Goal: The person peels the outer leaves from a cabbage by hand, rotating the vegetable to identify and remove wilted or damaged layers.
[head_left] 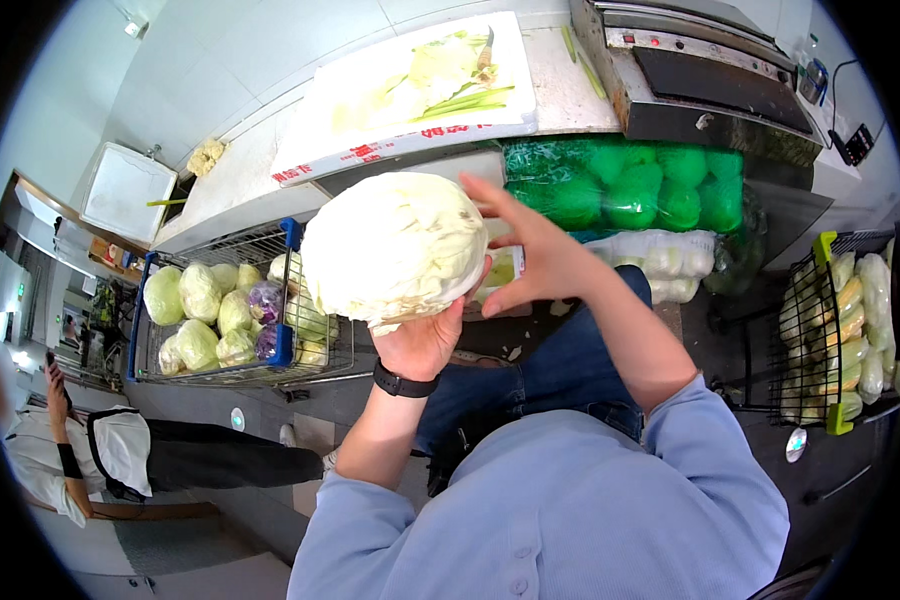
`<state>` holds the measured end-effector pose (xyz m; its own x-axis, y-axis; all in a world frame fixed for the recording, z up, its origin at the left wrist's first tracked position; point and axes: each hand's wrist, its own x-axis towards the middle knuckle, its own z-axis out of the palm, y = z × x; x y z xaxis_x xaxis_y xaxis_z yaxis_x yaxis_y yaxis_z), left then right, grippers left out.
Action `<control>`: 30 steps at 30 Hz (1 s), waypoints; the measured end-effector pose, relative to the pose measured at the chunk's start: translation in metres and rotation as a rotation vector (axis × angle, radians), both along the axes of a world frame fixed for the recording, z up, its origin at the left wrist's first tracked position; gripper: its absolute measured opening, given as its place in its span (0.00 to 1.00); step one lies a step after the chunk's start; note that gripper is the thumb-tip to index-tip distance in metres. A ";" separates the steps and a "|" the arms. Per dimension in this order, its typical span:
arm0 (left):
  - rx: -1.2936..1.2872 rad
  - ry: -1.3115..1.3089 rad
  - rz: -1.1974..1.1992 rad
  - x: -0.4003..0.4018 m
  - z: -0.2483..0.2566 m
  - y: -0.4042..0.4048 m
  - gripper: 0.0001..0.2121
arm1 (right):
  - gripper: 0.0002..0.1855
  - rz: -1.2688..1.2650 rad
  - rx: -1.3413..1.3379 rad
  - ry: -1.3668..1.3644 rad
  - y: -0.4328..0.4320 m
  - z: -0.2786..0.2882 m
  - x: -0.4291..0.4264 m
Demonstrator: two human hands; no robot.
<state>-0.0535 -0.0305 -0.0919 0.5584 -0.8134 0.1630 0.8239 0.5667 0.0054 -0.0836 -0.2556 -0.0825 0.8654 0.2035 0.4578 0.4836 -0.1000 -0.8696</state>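
A large pale cabbage [394, 244] rests in my left hand [424, 341], which cups it from below, with the fingers partly hidden behind it. My right hand [536, 247] is at the right side of the cabbage with its fingers spread; whether a fingertip touches the leaves I cannot tell. Beyond the cabbage, a white foam board [330, 97] on the counter carries loose cabbage leaves [442, 64], green stalks [465, 103] and a knife [486, 51] with its handle near a cut root end.
A shopping cart [217, 379] of wrapped cabbages stands left, and a cart [814, 330] of bagged vegetables right. Green-wrapped produce [630, 184] lies below the counter ahead. An electric griddle [720, 86] is at the back right. A person [120, 442] stands left holding a phone.
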 end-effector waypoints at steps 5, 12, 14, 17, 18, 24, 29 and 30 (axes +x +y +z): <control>0.138 -0.132 0.169 0.005 -0.005 0.016 0.39 | 0.69 0.045 0.286 0.041 0.037 -0.016 -0.001; 0.050 -0.086 0.127 -0.002 0.001 0.012 0.38 | 0.73 0.100 0.424 -0.070 0.057 -0.037 0.009; 0.071 -0.118 0.107 -0.004 0.006 0.013 0.38 | 0.74 -0.190 0.553 0.020 0.059 -0.038 -0.001; 0.420 -0.245 0.622 -0.008 0.004 0.009 0.38 | 0.76 -0.276 0.992 0.186 0.075 -0.018 -0.028; 0.195 -0.424 0.679 -0.006 -0.003 0.011 0.42 | 0.75 -0.178 0.905 0.036 0.083 -0.016 -0.039; 0.733 -1.647 1.489 -0.008 0.010 -0.004 0.50 | 0.71 0.171 1.240 0.144 0.073 -0.017 -0.038; 0.831 -0.841 0.706 -0.002 0.012 0.017 0.35 | 0.60 0.162 1.162 0.283 0.044 -0.017 -0.042; 0.706 -0.746 0.500 0.007 0.003 0.025 0.33 | 0.60 0.157 1.169 0.289 0.040 -0.019 -0.038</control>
